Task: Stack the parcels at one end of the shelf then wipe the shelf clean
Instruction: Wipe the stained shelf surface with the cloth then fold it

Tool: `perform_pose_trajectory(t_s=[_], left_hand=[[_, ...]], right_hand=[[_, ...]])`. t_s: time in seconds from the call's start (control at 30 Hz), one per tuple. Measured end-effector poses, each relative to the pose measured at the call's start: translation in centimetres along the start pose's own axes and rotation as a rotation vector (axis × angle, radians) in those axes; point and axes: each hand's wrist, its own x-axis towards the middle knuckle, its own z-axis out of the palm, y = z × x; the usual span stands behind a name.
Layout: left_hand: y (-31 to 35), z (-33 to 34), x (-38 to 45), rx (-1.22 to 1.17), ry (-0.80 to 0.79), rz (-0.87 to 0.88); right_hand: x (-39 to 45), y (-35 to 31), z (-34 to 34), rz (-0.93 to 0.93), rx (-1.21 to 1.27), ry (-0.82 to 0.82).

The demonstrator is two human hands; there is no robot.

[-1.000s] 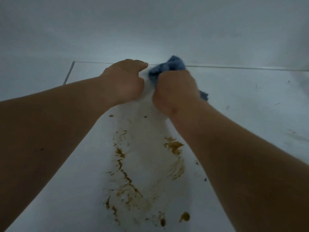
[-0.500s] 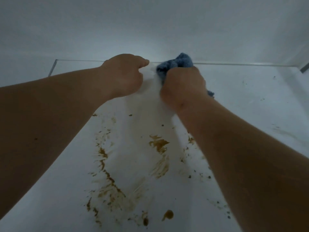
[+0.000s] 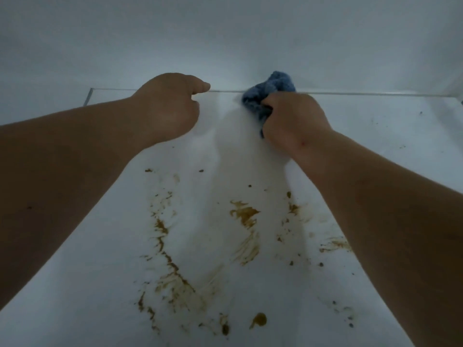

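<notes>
Shelf (image 3: 363, 136) space is being wiped at its far edge, brown smears (image 3: 244, 214) lying nearer and no parcels in view. A bunched blue cloth (image 3: 265, 96) is being gripped by the right hand (image 3: 298, 121) for scrubbing, while the left hand (image 3: 167, 106), curled on nothing visible, is being held beside it.

Both bare forearms reach across a white shelf (image 3: 375, 136) toward its back edge, where it meets a pale wall (image 3: 225, 33). The right hand (image 3: 293, 121) grips a bunched blue cloth (image 3: 265, 93) against the shelf near that edge. The left hand (image 3: 170, 106) is loosely curled beside it, apart from the cloth; whether it holds anything cannot be told. Brown smears (image 3: 245, 214) and specks streak the shelf between the arms, nearer the camera.
</notes>
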Motion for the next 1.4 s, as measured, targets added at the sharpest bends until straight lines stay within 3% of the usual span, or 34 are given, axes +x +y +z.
perform_pose_trajectory(t_s=[0.13, 0.37, 0.6, 0.77, 0.9, 1.13, 1.4], left_hand=[[-1.1, -0.1, -0.6, -0.048, 0.038, -0.057], [-1.8, -0.9, -2.3, 0.131, 0.029, -0.001], [-4.4, -2.4, -4.0, 0.154, -0.003, -0.023], [-5.6, -2.8, -5.1, 0.247, -0.050, -0.024], [-5.6, -3.3, -6.4, 0.266, -0.038, -0.071], [-5.9, -3.5, -8.7, 0.190, -0.010, -0.096], [-6.2, -3.3, -10.0, 0.201, 0.006, -0.021]], right_hand=[[-0.1, -4.2, 0.6, -0.116, 0.033, -0.029], [-3.3, -7.2, 1.2, -0.572, -0.060, -0.050], [-2.3, -6.5, 0.5, -0.276, 0.003, -0.023], [-4.9, -10.8, 2.0, -0.502, -0.016, -0.036], [-7.4, -10.3, 1.4, -0.668, -0.043, -0.087], [-5.8, -8.9, 0.1, -0.250, -0.054, -0.102], [-10.3, -12.1, 1.8, -0.534, 0.016, -0.102]])
